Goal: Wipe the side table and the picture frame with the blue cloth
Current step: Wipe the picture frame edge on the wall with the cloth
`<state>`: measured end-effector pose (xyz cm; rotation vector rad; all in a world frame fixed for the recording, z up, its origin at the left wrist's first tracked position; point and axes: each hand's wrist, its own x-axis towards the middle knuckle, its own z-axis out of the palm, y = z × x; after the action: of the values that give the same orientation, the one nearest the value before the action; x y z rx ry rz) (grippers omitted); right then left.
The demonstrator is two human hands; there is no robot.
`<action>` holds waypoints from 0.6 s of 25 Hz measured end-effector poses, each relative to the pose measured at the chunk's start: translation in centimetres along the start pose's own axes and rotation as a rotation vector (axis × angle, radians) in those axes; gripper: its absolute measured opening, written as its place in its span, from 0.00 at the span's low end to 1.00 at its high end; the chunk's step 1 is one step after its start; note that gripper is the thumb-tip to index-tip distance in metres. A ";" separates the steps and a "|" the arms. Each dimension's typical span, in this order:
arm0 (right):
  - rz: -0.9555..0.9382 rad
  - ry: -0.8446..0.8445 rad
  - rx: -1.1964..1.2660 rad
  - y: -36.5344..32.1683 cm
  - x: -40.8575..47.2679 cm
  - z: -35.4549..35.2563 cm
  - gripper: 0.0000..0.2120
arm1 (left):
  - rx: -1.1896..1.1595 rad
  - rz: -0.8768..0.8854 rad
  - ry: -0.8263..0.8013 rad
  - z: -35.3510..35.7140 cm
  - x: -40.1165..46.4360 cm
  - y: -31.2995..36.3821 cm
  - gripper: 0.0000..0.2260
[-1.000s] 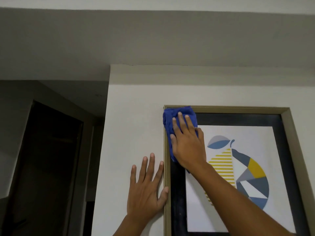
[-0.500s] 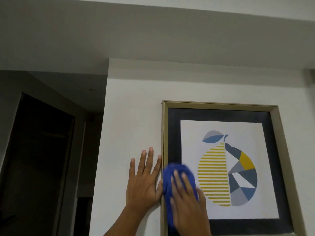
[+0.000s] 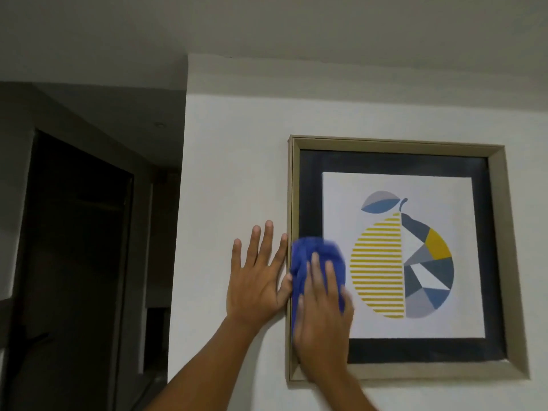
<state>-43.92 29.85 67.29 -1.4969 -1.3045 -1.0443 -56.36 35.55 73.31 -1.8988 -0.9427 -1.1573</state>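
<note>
Since the earlier frames the blue cloth (image 3: 318,264) has been carried from the frame's top-left corner down its left side, and is now seen at the lower-left part of the picture frame (image 3: 397,145); more of the frame's right and bottom edges is taken in by the view; the cloth is pressed flat against the dark mat and glass under the right hand (image 3: 321,318), fingers extended over it, not curled into a fist; motion blur is seen on that hand and the cloth; the left hand (image 3: 256,277) is laid open on the white wall (image 3: 231,173), fingers spread, thumb touching the frame's left edge and the cloth; a striped fruit print (image 3: 401,259) is shown uncovered just beside the cloth; a dark doorway (image 3: 74,247) is seen at left; the side table is not in view.
</note>
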 end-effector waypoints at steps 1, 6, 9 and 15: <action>-0.024 -0.023 -0.007 0.2 -3.8 0.7 0.27 | 0.008 -0.002 -0.003 0.0 0.0 0.0 0.31; -0.162 -0.040 -0.039 2.2 -3.5 0.2 0.26 | -0.016 0.002 -0.007 -0.2 0.0 0.2 0.32; -0.175 -0.019 0.002 1.5 5.6 -2.2 0.28 | -0.043 0.012 0.004 0.0 0.0 0.1 0.32; -0.035 0.107 -0.043 -0.3 18.2 -5.7 0.26 | -0.050 0.003 0.010 -0.3 0.1 0.0 0.30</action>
<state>-42.68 29.20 86.31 -1.4344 -1.2442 -1.1656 -56.45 35.33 73.52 -1.9314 -0.9124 -1.1979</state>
